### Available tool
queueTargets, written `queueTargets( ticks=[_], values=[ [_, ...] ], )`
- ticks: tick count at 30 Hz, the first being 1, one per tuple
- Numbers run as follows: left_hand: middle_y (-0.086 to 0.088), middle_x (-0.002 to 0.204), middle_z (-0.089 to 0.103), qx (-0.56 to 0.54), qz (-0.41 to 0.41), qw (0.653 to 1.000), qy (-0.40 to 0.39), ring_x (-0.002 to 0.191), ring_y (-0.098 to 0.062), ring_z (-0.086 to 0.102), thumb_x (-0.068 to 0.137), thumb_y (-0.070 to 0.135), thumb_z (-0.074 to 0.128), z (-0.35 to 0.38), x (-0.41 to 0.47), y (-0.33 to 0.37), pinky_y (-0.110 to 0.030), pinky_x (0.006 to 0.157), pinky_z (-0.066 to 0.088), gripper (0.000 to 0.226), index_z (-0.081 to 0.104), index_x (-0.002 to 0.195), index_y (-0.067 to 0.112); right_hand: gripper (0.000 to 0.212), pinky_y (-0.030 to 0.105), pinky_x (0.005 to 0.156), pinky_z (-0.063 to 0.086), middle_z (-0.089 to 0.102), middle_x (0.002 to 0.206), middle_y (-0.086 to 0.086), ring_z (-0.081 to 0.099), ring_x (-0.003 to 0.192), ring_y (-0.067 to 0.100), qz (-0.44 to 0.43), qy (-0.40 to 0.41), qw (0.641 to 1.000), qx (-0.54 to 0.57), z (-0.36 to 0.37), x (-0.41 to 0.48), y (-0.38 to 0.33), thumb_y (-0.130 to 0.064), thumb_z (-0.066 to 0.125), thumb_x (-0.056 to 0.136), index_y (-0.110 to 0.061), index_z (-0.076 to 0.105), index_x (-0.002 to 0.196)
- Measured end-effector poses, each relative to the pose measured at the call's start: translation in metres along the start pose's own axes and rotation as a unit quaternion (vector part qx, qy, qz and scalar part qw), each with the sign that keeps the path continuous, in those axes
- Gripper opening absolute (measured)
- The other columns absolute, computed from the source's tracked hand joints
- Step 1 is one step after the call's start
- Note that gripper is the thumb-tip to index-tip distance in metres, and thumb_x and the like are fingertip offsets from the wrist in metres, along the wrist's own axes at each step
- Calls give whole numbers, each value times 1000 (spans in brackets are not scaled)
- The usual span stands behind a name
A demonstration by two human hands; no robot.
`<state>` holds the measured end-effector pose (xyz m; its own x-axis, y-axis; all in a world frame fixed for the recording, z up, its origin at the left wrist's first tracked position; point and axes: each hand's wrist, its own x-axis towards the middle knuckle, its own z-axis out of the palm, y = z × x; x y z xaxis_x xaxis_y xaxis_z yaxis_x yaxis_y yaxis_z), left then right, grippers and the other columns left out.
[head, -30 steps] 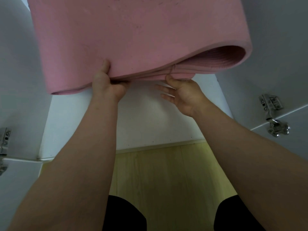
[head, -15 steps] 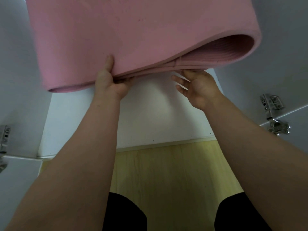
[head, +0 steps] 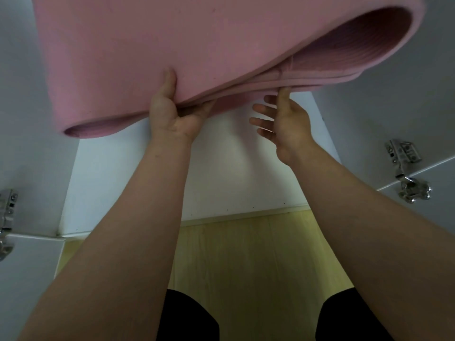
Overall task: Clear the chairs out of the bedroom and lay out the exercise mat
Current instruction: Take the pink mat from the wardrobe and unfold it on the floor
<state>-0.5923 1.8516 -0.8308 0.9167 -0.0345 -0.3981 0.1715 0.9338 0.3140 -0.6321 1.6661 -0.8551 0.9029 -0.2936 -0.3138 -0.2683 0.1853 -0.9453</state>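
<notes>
Overhead, left hand (head: pixel 172 114) grips rolled mat (head: pixel 172 45); right hand (head: pixel 285 121) seemingly touches.

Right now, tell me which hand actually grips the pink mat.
The left hand: its thumb and fingers clamp the lower edge of the pink mat. The right hand is spread open, only one digit touching underneath.

Both forearms (head: pixel 138 217) are bare; black clothing (head: pixel 187 318) covers the 2 legs below.
</notes>
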Motion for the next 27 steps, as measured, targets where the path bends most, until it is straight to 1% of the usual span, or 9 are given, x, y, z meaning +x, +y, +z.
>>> queueTargets(
  ticks=[2, 5, 10, 12, 14, 17, 20, 24, 27],
  values=[
    [-24, 128, 62, -8, -2, 1000, -17, 118, -43, 59, 92, 19, 68, 5, -1, 0, -68, 92, 45, 48, 56, 135, 3, 65, 36, 87, 55, 75, 111, -2, 75, 94, 20, 42, -34, 997, 52, -2, 0, -2, -70, 37, 94, -19, 62, 124],
    [-24, 129, 61, -4, -6, 1000, -24, 119, -43, 58, 92, 19, 68, 6, -4, -2, -68, 94, 44, 50, 54, 137, 3, 74, 37, 91, 53, 71, 120, -3, 73, 99, 18, 81, -63, 990, 95, 0, -2, 3, -76, 33, 90, -21, 57, 132],
    [-24, 128, 63, 2, -2, 1000, -12, 119, -42, 59, 91, 20, 69, 5, -5, -2, -68, 94, 44, 47, 56, 134, 3, 81, 35, 95, 51, 70, 124, -4, 71, 107, 17, 108, -63, 976, 180, 9, -2, 11, -83, 26, 84, -25, 57, 132],
    [-24, 122, 65, 1, 1, 1000, -15, 118, -42, 59, 92, 20, 68, 6, -5, -1, -68, 93, 45, 44, 58, 131, 3, 86, 35, 95, 51, 70, 125, -4, 71, 107, 18, 122, -55, 969, 209, 12, -2, 17, -86, 26, 81, -24, 57, 133],
    [-24, 118, 66, 4, 2, 1000, -13, 118, -42, 59, 92, 20, 68, 5, -4, 0, -68, 92, 46, 42, 58, 129, 2, 89, 36, 95, 51, 70, 123, -3, 71, 106, 19, 138, -43, 966, 216, 13, -1, 25, -87, 27, 80, -23, 57, 133],
    [-24, 127, 63, 3, -2, 1000, -17, 120, -43, 57, 93, 20, 67, 2, -2, 1, -69, 94, 43, 44, 56, 132, 2, 86, 37, 95, 51, 71, 121, -1, 72, 104, 20, 161, -27, 967, 197, 18, 1, 35, -85, 28, 83, -21, 58, 131],
    [-24, 127, 63, 1, -2, 1000, -23, 119, -44, 58, 93, 21, 67, 3, 2, 2, -70, 94, 43, 44, 57, 131, 2, 77, 37, 92, 52, 70, 122, 2, 71, 104, 21, 183, -17, 967, 176, 19, 4, 39, -77, 26, 91, -19, 59, 128],
    [-25, 131, 60, -12, -6, 999, -36, 120, -45, 57, 93, 22, 67, 5, 9, 2, -72, 93, 42, 48, 55, 136, 3, 66, 38, 94, 52, 68, 123, 6, 71, 104, 24, 210, 3, 963, 169, 13, 10, 43, -67, 29, 98, -16, 60, 127],
    [-24, 132, 59, -22, -11, 999, -42, 122, -44, 56, 94, 22, 66, 4, 11, 0, -71, 94, 42, 49, 54, 138, 4, 62, 39, 93, 52, 68, 122, 7, 70, 104, 25, 218, 18, 959, 179, 8, 16, 42, -64, 30, 100, -15, 60, 126]
  ],
)
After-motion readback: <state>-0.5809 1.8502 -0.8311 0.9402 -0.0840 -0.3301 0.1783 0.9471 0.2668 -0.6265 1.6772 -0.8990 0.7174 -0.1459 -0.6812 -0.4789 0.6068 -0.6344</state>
